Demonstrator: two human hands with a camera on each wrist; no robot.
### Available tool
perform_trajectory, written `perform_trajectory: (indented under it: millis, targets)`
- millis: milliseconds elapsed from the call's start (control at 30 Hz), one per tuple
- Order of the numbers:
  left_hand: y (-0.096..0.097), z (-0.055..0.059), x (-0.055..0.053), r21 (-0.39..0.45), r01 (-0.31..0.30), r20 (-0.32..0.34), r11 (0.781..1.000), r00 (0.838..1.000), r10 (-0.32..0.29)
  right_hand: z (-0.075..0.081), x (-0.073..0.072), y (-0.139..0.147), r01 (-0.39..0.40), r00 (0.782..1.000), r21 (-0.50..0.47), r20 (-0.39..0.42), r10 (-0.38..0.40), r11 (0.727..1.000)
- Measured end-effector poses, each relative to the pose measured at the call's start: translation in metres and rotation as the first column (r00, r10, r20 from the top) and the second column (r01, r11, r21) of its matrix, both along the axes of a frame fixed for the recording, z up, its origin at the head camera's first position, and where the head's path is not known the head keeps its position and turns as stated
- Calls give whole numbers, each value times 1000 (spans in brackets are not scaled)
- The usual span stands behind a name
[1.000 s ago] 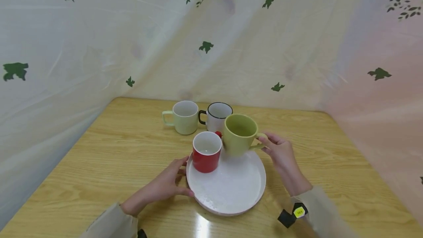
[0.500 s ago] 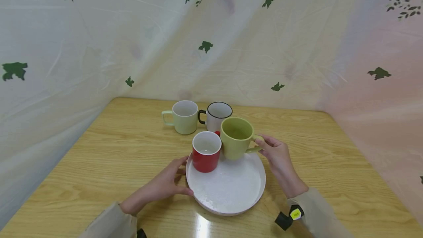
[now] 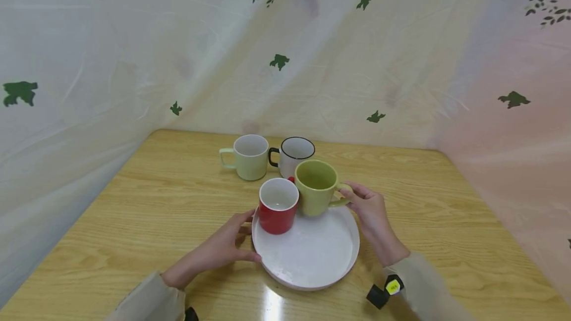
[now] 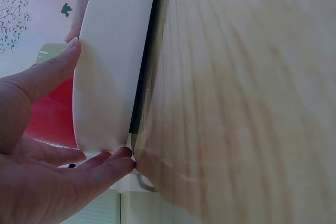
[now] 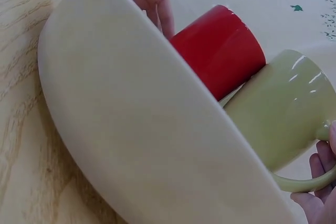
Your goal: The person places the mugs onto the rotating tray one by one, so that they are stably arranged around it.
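My right hand (image 3: 370, 212) grips the handle of a yellow-green mug (image 3: 314, 197), which is upright over the back of a round white tray (image 3: 312, 261). The mug sits close against a red mug (image 3: 277, 217) with a white inside, standing at the tray's back left. In the right wrist view the yellow-green mug (image 5: 283, 108) appears inside the tray's rim, its base hidden by the tray wall (image 5: 131, 103). My left hand (image 3: 223, 246) rests at the tray's left side, thumb and fingers spread along the wall; the left wrist view shows the thumb (image 4: 55, 69) touching the rim.
Behind the tray stand a pale green mug (image 3: 251, 160) with its handle to the left and a white mug (image 3: 290, 162) with a black rim and handle, partly hidden. A patterned cloth (image 3: 214, 63) hangs behind the wooden table (image 3: 147, 212).
My right hand has brought the yellow-green mug left and slightly down, nearer the red mug. My left hand and the tray have stayed in place.
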State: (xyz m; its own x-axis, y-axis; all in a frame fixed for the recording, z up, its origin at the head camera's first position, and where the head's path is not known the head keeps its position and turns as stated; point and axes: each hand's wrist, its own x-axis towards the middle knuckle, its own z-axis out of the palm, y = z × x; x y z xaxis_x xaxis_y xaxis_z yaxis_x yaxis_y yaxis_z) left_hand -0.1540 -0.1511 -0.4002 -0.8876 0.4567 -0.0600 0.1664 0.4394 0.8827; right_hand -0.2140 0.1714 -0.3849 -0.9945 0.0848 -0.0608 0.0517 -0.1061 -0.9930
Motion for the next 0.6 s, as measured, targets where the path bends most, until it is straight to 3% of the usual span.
perform_trajectory:
  millis: [600]
  targets:
    - [1, 2, 1, -28, 0, -28, 1000, 1000, -1, -7, -7, -4, -9, 1000, 23, 12, 9, 1000]
